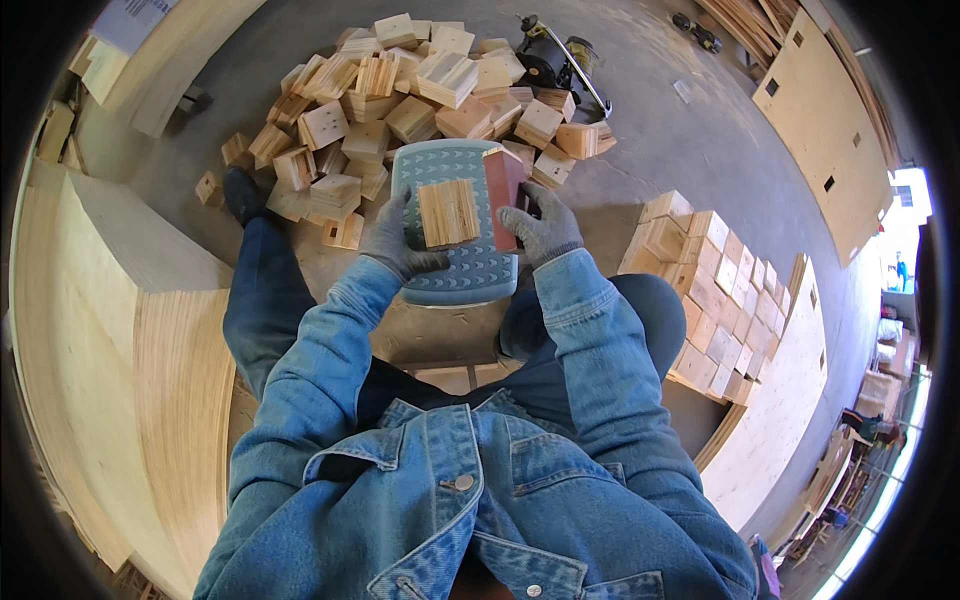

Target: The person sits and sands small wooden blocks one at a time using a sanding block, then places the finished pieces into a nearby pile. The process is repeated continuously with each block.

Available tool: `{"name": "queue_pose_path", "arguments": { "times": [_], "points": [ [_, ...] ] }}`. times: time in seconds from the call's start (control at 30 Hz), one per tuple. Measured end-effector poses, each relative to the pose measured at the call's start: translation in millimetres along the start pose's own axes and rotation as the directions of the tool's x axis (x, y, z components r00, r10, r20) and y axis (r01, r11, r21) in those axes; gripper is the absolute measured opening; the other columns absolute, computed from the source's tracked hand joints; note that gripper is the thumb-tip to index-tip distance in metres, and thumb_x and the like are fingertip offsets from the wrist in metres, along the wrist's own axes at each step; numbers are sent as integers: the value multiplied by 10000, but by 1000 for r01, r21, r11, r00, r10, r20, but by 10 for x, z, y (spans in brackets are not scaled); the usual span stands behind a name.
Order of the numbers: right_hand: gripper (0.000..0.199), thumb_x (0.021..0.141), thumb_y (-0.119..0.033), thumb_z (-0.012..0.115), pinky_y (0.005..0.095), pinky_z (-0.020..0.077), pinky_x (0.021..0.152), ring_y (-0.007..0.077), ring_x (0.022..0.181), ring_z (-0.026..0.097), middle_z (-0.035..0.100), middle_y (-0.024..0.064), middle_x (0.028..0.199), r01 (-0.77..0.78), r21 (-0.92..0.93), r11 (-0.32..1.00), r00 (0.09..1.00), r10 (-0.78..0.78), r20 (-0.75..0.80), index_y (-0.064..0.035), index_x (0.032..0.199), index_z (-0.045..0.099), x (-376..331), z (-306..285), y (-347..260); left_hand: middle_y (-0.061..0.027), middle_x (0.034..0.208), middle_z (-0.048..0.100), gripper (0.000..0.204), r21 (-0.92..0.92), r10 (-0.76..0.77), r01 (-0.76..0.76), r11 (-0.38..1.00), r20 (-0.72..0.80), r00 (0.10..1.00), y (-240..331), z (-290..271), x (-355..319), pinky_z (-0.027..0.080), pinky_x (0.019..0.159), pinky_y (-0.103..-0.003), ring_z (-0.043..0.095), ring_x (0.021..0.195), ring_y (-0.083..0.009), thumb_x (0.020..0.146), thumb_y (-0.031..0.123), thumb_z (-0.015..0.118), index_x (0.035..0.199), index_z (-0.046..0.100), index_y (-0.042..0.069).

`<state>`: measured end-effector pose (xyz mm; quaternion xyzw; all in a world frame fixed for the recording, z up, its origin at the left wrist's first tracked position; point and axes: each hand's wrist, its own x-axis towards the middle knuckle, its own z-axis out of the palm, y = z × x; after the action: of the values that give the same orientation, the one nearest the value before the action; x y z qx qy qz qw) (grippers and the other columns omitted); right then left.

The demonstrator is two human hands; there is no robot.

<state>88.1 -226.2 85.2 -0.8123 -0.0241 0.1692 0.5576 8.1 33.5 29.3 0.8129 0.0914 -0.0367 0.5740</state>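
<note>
Denim sleeves lead to two gloved hands. Left hand [392, 237] clasps one wooden block [449, 212]; right hand [542, 228] grips one red-faced sanding block [503, 190], over one blue stool [450, 275].

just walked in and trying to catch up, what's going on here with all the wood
A person in a denim jacket and grey gloves sits on a workshop floor. The left hand holds a small wooden block on a blue-grey pad resting over the lap. The right hand holds a reddish sanding block against the block's side. A loose pile of blocks lies in front, and a neat stack of blocks sits to the person's right.
</note>
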Motion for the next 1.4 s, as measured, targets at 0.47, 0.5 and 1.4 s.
{"name": "queue_pose_path", "arguments": {
  "times": [0.47,0.5,1.4],
  "points": [
    [689,842,-315,782,563,473,1069,508,1291,550,401,183,1634,376,-744,552,923,-296,246,-175,1485,577,-821,443,-554,-156,1300,583,1036,190,476,-446,875,-164,864,-243,284,20,490,1053,-456,583,1194,-350,568,392,986,1413,450,121],
    [690,846,-320,780,567,471,1069,514,1284,550,391,181,1639,393,-766,510,914,-307,265,-180,1490,574,-833,471,-515,-160,1310,560,1039,152,462,-439,885,-175,870,-288,322,-18,474,1063,-471,556,1199,-367,570,429,976,1410,446,124],
    [647,873,-346,746,612,485,1010,493,1248,548,408,181,1609,428,-817,387,869,-424,255,-221,1485,578,-964,713,-396,-180,1328,584,915,178,344,-313,933,-179,922,-155,262,-155,446,1121,-468,555,1270,-386,636,423,916,1391,510,104]
  ]
}}
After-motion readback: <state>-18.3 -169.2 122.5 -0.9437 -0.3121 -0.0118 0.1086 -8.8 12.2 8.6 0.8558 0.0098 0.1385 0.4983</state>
